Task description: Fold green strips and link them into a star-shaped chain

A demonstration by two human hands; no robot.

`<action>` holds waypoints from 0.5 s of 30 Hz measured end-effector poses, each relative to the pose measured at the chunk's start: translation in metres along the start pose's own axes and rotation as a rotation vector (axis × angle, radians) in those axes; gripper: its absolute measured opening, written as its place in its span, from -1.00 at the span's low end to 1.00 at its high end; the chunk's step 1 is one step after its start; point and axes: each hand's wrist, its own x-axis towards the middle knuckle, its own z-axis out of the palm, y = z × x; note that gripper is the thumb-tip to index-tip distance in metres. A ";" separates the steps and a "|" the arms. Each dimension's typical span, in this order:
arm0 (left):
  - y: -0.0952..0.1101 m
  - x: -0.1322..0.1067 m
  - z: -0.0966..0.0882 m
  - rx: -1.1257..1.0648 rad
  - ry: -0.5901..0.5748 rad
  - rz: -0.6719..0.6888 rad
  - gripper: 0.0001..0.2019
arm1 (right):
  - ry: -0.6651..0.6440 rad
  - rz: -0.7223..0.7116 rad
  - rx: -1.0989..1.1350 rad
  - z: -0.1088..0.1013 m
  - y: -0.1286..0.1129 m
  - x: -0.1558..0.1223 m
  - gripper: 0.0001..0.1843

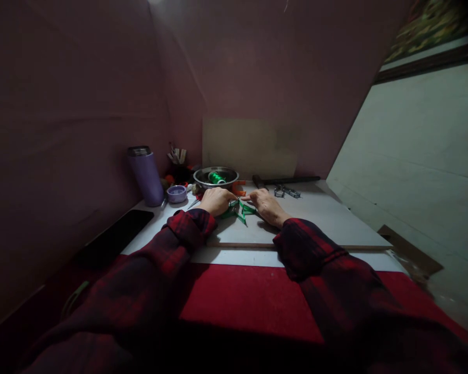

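Observation:
A green star-shaped piece point(240, 211) with an open middle lies on the pale board, between my two hands. My left hand point(216, 201) is closed at its left side, with the index finger stretched toward the star's top point. From the right, my right hand point(268, 206) is also closed, its index finger reaching to the same point. The fingertips nearly meet over a small shiny spot there. What the fingers pinch is too small to make out. Parts of the star's side arms are hidden behind the hands.
Behind the hands stands a steel bowl point(203, 179) with a spool of green thread point(217, 178). To the left are a purple tumbler point(146, 176), a small purple dish point(177, 194) and a dark phone-like slab point(117, 234). A hammer point(288, 180) and metal clips point(291, 192) lie back right.

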 end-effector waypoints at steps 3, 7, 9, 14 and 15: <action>0.002 0.001 -0.001 0.022 -0.019 0.005 -0.61 | -0.022 -0.005 -0.038 0.000 -0.001 0.000 -0.20; 0.003 0.002 -0.002 0.045 -0.023 0.009 -0.60 | -0.063 -0.002 -0.087 0.000 -0.003 0.000 -0.27; 0.003 0.002 -0.002 0.052 -0.027 0.015 -0.59 | -0.075 -0.003 -0.098 0.000 -0.003 0.000 -0.29; 0.003 0.003 -0.003 0.052 -0.041 0.024 -0.58 | -0.052 0.015 -0.101 0.000 -0.004 0.000 -0.29; 0.003 0.003 -0.003 0.054 -0.043 0.025 -0.58 | -0.053 0.012 -0.099 0.000 -0.004 0.000 -0.29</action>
